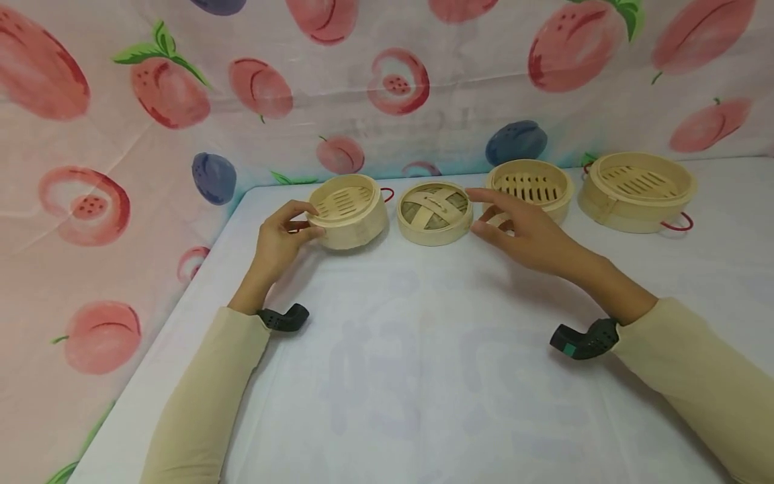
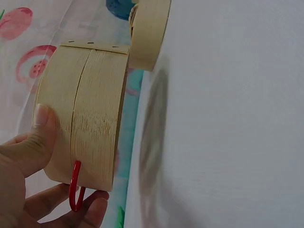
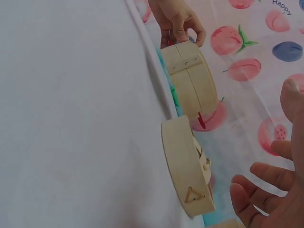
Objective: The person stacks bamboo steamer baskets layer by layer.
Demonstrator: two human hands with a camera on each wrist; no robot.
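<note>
My left hand (image 1: pixel 279 238) grips the left side of a small round bamboo steamer basket (image 1: pixel 357 232) with a slatted floor and red loops. In the left wrist view the thumb (image 2: pixel 42 130) presses its rim, while other fingers lie round the side by a red loop (image 2: pixel 74 187). The basket's shadow falls apart from it, so it seems slightly raised. To its right sits a woven bamboo steamer lid (image 1: pixel 435 232). My right hand (image 1: pixel 526 232) hovers beside the lid's right edge, fingers spread and bent loosely, holding nothing; the right wrist view shows a gap between fingertips and lid (image 3: pixel 183 166).
Behind my right hand stands a second slatted bamboo basket (image 1: pixel 553 175), partly hidden by the hand. A larger basket (image 1: pixel 635 212) with red loops is farther right. All stand near the back edge of the white-covered table (image 1: pixel 387 376), before a fruit-print cloth (image 1: pixel 459 87).
</note>
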